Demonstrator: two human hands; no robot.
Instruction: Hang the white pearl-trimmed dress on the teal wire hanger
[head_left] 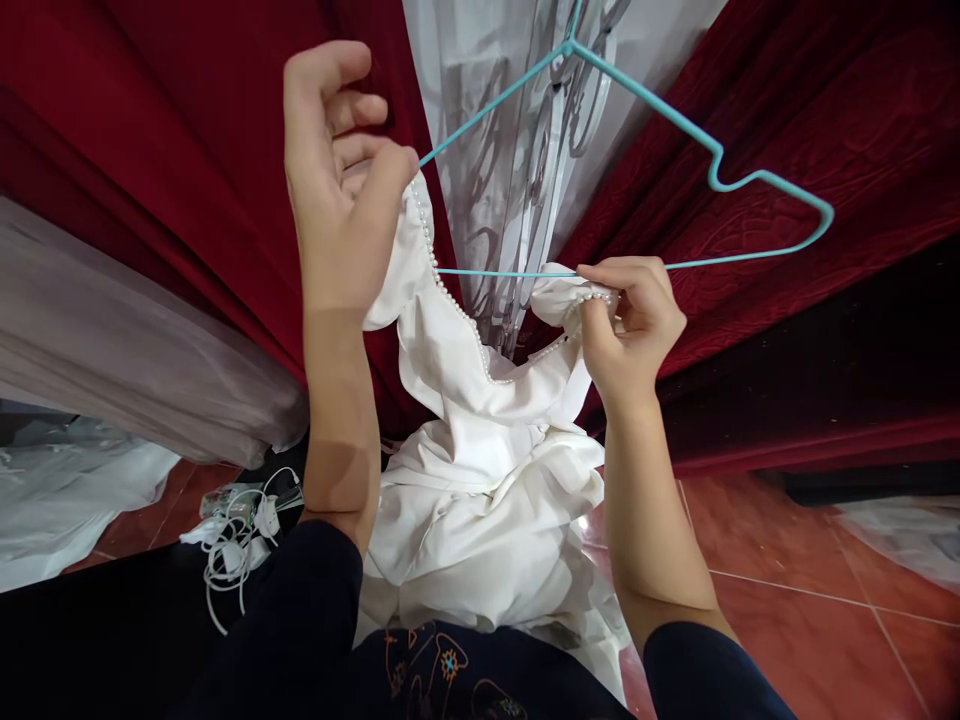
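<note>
A white dress (480, 480) with a pearl-beaded neckline hangs in front of me, its skirt bunched toward my body. A light blue wire hanger (637, 92) runs across above it. Near the hanger's left end, my left hand (352, 180) pinches the dress's shoulder, thumb against the hanger's sloping arm; the other fingers are curled loosely. My right hand (634, 325) grips the other beaded shoulder close to the hanger's bottom bar. The hanger's right end, with its notch, sticks out bare past that hand. The left end of the hanger is hidden behind my left hand and the cloth.
Dark red curtains (225, 150) hang left and right, with pale sheer cloth and a curled white metal frame (536, 190) between them. Tangled white cables (240, 540) lie on a black surface at lower left. Red floor tiles (795, 560) show at right.
</note>
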